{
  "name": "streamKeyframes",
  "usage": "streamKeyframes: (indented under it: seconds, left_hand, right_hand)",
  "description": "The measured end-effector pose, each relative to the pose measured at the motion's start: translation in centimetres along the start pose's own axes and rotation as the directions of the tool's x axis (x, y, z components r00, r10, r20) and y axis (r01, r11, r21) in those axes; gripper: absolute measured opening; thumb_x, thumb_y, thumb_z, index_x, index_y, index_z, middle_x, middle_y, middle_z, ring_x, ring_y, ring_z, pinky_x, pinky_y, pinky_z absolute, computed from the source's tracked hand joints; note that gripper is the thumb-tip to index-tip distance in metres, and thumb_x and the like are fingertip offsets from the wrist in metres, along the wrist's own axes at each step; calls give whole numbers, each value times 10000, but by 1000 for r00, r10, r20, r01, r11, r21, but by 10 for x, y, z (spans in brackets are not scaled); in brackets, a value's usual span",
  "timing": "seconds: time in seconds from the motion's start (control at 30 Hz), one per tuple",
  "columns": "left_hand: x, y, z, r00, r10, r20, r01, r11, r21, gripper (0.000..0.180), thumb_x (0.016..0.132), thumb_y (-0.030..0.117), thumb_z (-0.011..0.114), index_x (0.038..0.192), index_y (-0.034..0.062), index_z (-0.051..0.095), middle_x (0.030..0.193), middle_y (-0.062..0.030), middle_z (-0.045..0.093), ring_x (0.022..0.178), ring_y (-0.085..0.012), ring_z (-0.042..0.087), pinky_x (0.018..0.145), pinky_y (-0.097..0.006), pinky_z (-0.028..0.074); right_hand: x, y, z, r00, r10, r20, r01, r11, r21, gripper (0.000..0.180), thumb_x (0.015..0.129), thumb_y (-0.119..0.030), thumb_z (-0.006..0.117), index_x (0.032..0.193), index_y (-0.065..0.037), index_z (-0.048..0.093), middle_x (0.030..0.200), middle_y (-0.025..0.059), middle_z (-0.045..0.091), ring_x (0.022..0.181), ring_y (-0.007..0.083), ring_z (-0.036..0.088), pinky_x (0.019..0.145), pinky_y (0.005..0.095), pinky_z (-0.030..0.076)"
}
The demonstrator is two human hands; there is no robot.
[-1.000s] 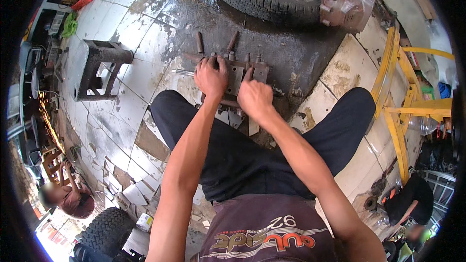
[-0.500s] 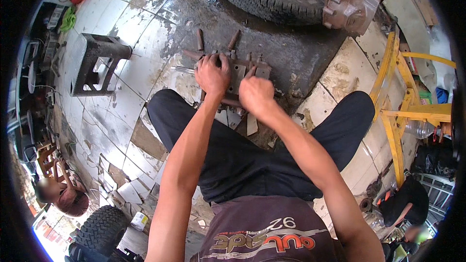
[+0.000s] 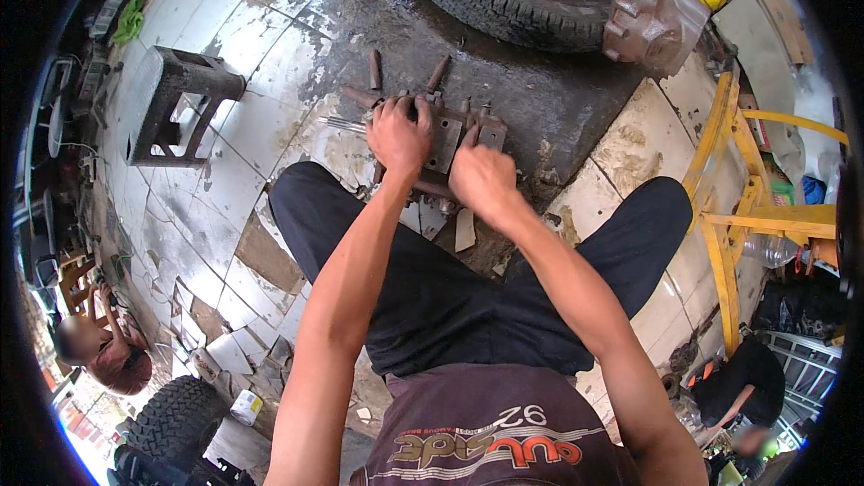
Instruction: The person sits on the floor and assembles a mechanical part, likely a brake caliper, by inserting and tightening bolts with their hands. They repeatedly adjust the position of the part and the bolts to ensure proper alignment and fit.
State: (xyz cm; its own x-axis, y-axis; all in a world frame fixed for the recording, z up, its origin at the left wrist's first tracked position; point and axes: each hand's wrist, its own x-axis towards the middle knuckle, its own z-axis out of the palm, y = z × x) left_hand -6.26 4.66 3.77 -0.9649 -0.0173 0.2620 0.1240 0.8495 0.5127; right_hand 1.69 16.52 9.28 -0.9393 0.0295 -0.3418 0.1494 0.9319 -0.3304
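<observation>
A rusty brown metal assembly (image 3: 444, 146) with flat drilled plates, bolts along its far side and a splined shaft (image 3: 346, 124) sticking out at the left rests on the floor between my knees. My left hand (image 3: 401, 135) is wrapped over its left part, fingers curled on the metal. Over the plates on the right, my right hand (image 3: 483, 175) is closed in a fist. A dark, narrow tip shows at its far side; what it belongs to is hidden by the fist. Two short brown rods, one on the left (image 3: 374, 69) and one on the right (image 3: 437, 74), lie just beyond.
Beyond the assembly lies a large tyre (image 3: 513, 9), with a brown metal housing (image 3: 655, 18) against its right side. A dark plastic stool (image 3: 184, 108) stands to the left, a yellow metal frame (image 3: 720, 216) to the right. Other people are at the lower left and lower right.
My right fist has shifted slightly over the plates and its far tip sits a little lower. The left hand keeps its hold; the whole view has tilted slightly.
</observation>
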Motion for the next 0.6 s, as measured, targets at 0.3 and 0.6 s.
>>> streamKeyframes:
  seconds: [0.3,0.6]
  left_hand:
    - [0,-3,2,1000,16,-6,-16,999,-30,295,896,333,629,949,80,771,1033,-107,725,1014,-309,654,891,-454,476]
    - [3,-4,2,1000,9,6,-9,1000,5,305,904,337,627,957,73,769,1061,-102,724,1039,-308,651,900,-450,472]
  right_hand:
    - [-1,-1,0,999,26,20,-26,999,23,712,791,-91,597,1325,305,343,813,289,707,774,384,737,679,471,591]
    - [4,-6,-12,998,64,22,-66,995,80,253,793,-96,588,889,97,721,827,285,708,787,405,730,719,477,586]
